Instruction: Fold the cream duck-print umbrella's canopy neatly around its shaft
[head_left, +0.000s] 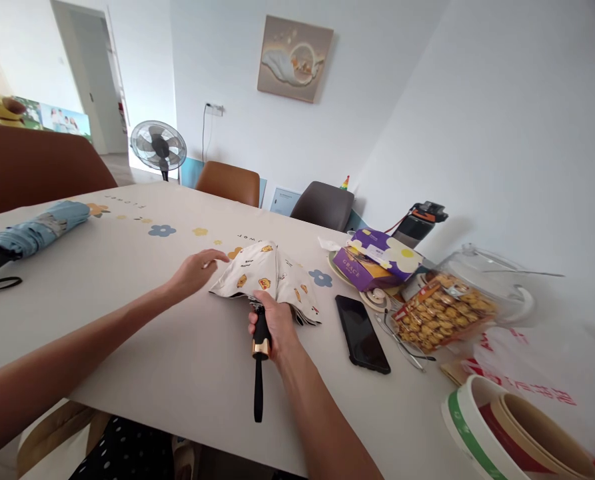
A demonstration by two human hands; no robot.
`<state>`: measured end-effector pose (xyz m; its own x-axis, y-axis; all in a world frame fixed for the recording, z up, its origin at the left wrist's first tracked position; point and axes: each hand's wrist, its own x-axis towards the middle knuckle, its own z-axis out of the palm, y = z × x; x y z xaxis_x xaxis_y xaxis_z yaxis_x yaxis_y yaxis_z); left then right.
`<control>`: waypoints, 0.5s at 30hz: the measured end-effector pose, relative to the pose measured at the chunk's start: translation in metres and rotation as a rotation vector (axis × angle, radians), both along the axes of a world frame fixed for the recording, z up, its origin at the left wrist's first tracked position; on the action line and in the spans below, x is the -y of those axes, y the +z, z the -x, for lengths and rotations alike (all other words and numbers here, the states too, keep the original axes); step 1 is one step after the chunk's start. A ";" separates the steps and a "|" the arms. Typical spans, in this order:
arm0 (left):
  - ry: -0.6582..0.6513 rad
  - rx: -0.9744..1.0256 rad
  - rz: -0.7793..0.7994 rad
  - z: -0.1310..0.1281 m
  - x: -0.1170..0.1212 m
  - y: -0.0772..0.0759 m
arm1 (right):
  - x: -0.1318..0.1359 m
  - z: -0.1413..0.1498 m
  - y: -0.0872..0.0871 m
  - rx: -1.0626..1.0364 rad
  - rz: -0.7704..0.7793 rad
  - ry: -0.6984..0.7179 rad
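Observation:
A white folding umbrella (260, 267) with small orange-yellow cartoon prints lies loosely folded on the table, its canopy away from me. My right hand (277, 323) is wrapped around its black handle, which has a gold band and a black wrist strap (258, 393) hanging toward me. Just left of the canopy, my left hand (197, 272) hovers with fingers slightly bent and apart, holding nothing. Whether its fingertips touch the fabric I cannot tell. At the far left lies a blue folded umbrella (44, 230) with a dark handle.
Right of the umbrella lie a black phone (362, 333), glasses (402, 343), a purple tissue pack (377, 260), a tub of snacks (442, 310) and tape rolls (482, 427). Chairs (230, 183) and a fan (158, 148) stand beyond the white table (177, 373).

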<state>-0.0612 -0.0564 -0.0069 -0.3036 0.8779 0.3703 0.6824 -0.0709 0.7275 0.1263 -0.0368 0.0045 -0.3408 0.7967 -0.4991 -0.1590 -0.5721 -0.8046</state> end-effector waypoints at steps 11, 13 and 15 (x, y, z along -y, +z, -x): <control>-0.067 0.222 0.161 -0.068 -0.060 0.000 | 0.013 0.004 0.000 0.105 -0.137 0.170; -0.016 0.337 0.153 -0.069 -0.063 0.000 | 0.013 0.004 -0.001 0.086 -0.137 0.165; 0.016 0.434 0.138 -0.068 -0.064 0.002 | 0.013 0.004 -0.001 0.066 -0.134 0.178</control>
